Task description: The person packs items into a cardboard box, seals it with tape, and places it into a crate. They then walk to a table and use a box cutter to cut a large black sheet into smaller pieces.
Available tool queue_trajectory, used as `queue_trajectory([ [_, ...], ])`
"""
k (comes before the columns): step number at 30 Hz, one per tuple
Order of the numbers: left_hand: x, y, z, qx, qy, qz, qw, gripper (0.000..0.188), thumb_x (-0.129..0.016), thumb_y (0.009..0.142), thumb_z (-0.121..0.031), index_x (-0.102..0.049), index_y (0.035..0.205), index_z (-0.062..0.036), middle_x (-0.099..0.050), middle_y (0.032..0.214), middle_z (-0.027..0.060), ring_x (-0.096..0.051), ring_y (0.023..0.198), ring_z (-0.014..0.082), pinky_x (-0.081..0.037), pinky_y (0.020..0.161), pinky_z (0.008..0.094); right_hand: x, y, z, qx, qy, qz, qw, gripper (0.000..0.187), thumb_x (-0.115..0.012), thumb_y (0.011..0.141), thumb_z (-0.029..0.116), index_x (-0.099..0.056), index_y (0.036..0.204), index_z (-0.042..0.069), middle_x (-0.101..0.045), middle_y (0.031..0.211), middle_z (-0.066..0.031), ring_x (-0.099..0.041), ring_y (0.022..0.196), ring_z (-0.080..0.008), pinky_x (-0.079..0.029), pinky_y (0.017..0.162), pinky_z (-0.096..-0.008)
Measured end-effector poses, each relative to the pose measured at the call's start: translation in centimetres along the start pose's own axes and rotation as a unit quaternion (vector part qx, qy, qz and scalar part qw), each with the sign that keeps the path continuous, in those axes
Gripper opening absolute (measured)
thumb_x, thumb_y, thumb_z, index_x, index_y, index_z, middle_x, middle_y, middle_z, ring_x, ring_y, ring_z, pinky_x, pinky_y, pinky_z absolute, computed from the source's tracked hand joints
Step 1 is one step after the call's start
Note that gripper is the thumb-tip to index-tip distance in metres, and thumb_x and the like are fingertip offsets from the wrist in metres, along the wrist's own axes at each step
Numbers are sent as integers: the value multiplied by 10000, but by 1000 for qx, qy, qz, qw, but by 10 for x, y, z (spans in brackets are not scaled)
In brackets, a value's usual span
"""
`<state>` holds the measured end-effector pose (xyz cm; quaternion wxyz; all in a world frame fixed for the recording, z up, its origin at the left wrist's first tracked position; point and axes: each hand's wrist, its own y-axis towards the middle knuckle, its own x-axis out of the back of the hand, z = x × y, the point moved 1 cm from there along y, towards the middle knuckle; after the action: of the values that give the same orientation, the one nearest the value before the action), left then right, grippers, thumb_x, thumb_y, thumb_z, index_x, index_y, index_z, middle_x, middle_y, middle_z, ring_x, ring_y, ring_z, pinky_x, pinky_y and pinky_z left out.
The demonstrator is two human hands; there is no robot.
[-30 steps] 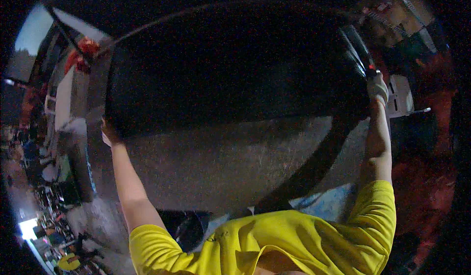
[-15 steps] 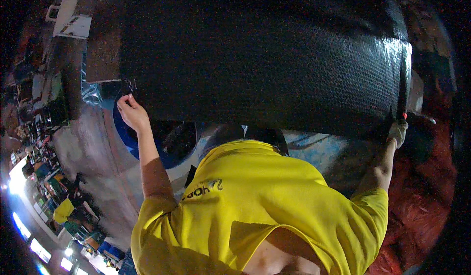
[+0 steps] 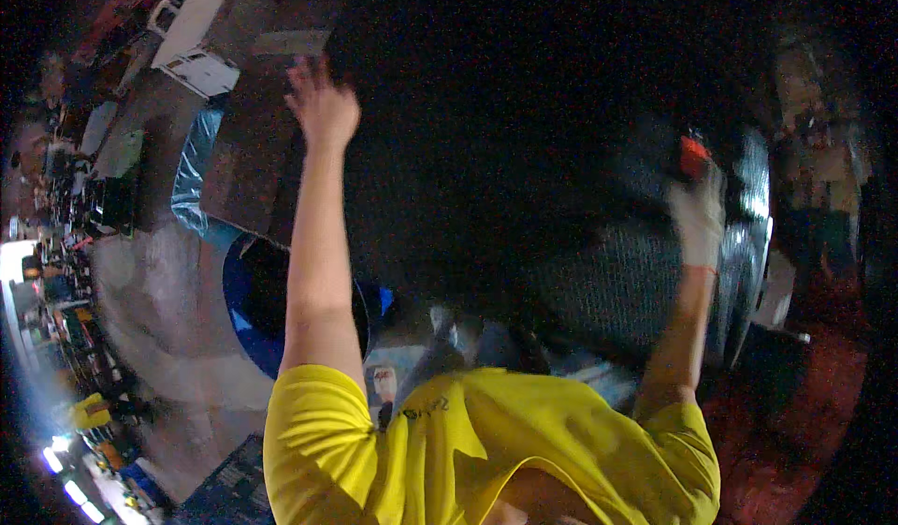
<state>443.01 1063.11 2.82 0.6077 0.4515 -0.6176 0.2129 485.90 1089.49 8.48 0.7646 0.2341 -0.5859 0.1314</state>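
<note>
A wide sheet of black bubble wrap (image 3: 608,282) spreads before me, its far part lost in darkness. My left hand (image 3: 323,109) is stretched forward at the sheet's left side. Its fingers are spread and nothing shows in them. On the right, my gloved right hand (image 3: 697,216) is over the bubble wrap, smeared by motion. It is closed on a small red-orange tool (image 3: 693,153) with a dark end; blur hides its exact kind.
Below my left forearm stands a round blue bin (image 3: 245,324) with a dark inside. A brown box (image 3: 245,174) with shiny film (image 3: 194,174) at its side is left of the sheet. Beyond it is a white case (image 3: 201,68) with a handle. Red sheeting (image 3: 795,422) covers the right side.
My left hand has let go of the sheet's near left corner and moved forward with fingers spread. The right hand has moved forward and inward with the red-orange tool, away from the near right corner.
</note>
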Motion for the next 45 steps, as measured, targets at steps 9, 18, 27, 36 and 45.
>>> queue_trajectory([
  [9,-54,-13,27,42,72,105,991,621,-268,928,-465,-219,1407,-72,-145,1485,103,-105,1373,296,-110,1076,536,-110,71,386,406,97,234,878,309,-459,889,289,-478,1158,139,-633,964,-155,-618,890,-342,-501,733,-457],
  [18,-53,-17,22,52,85,68,993,622,-312,915,-462,-254,1395,-71,-202,1468,117,-153,1362,306,-135,1069,535,-139,76,425,388,97,237,885,275,-433,888,165,-521,1124,57,-617,1065,-156,-607,981,-314,-506,764,-444],
  [27,-75,-9,54,21,47,56,997,597,-351,917,-454,-260,1396,-110,-213,1466,107,-182,1354,298,-143,1062,532,-67,92,153,391,-53,292,871,305,-412,890,216,-519,1136,73,-630,892,-193,-635,845,-338,-516,690,-471],
  [36,-108,7,126,-23,60,66,996,618,-321,916,-484,-230,1413,-128,-174,1481,90,-160,1361,286,-152,1062,514,81,59,-340,46,-453,282,845,278,-364,922,270,-496,1138,156,-607,945,-131,-609,883,-298,-500,695,-422],
  [45,-99,91,103,-46,-224,96,969,480,-432,907,-364,-437,1281,-62,-476,1260,190,-500,1069,364,-394,922,437,33,-73,-315,-285,191,97,934,284,-591,740,208,-629,965,38,-562,944,-83,-530,824,-194,-427,705,-296],
])
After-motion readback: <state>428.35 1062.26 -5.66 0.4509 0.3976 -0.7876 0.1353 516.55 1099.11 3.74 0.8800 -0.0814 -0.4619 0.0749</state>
